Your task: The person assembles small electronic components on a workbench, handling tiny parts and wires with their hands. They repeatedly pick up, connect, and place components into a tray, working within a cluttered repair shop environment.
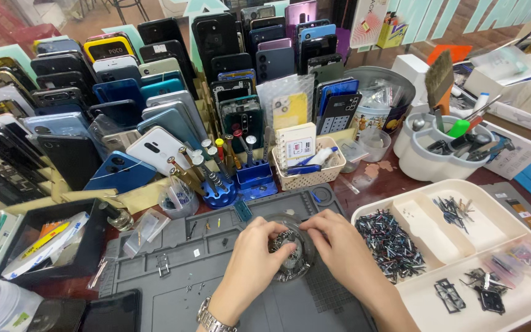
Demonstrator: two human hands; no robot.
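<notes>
Fingers [278, 237] of two hands, one clear dish [294, 258]

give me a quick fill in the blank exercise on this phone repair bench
1. Both hands, left hand and right hand, touch a small clear dish that rests on a grey ____.
2. The wristwatch is on the ____ wrist.
3. The white tray lies to the person's ____.
4. The screwdrivers stand in a ____ holder.

Missing words: mat; left; right; blue
</notes>
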